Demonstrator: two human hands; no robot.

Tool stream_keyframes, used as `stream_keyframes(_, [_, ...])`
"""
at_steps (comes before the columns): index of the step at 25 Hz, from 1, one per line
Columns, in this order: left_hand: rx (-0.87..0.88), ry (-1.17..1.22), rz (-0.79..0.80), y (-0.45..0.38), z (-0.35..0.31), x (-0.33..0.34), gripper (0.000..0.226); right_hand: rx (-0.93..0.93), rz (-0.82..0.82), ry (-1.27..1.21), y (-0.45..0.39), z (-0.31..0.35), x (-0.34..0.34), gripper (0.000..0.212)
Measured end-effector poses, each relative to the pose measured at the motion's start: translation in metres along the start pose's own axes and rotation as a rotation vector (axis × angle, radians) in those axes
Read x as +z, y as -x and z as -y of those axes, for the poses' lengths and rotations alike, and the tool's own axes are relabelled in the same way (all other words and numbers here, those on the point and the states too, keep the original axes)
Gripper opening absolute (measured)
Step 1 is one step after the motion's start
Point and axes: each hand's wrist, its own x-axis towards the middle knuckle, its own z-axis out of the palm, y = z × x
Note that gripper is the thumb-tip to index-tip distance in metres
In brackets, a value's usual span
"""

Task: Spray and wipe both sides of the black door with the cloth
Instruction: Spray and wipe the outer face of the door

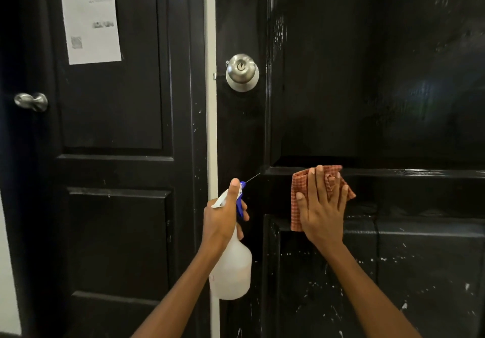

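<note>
Right hand flat, fingers spread, pressing checked cloth on black door, center-right of frame.
Left hand gripping spray bottle lower center, nozzle aimed at door under silver knob.

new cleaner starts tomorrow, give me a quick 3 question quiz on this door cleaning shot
1. True or false: the right hand presses the checked cloth flat on the black door.
2. What does the left hand grip? A) spray bottle B) door knob C) sheet of paper
3. Fill in: a thin jet leaves the blue ____ toward the door.

Key: 1 true; 2 A, the spray bottle; 3 nozzle.
</note>
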Motion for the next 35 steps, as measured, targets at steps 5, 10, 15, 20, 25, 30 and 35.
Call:
stream_keyframes(5, [-0.036,-0.045,0.018,-0.009,-0.002,0.013,0.064,0.008,-0.006,-0.024,0.004,0.008,0.004,0.075])
stream_keyframes(10, [0.006,-0.007,0.04,0.0,-0.014,0.02,0.066,0.001,0.013,-0.028,0.008,0.011,0.009,0.074])
stream_keyframes(15, [0.041,-0.043,-0.045,0.009,-0.012,0.011,0.062,-0.197,0.036,-0.015,-0.016,0.062,0.015,0.063])
stream_keyframes(20, [0.053,-0.051,-0.063,0.016,-0.008,0.003,0.061,-0.263,0.029,-0.03,-0.029,0.074,0.019,0.062])
stream_keyframes(25, [0.041,-0.027,-0.007,0.022,-0.005,0.027,0.063,-0.318,0.018,0.026,-0.025,0.007,0.003,0.059])
stream_keyframes(30, [0.029,-0.012,0.078,0.031,0.002,0.073,0.063,-0.063,-0.054,0.061,-0.012,-0.106,-0.037,0.053])
stream_keyframes(35, [0.019,-0.015,0.179,0.04,-0.001,0.133,0.065,0.491,-0.057,0.073,-0.016,-0.206,-0.079,0.057])
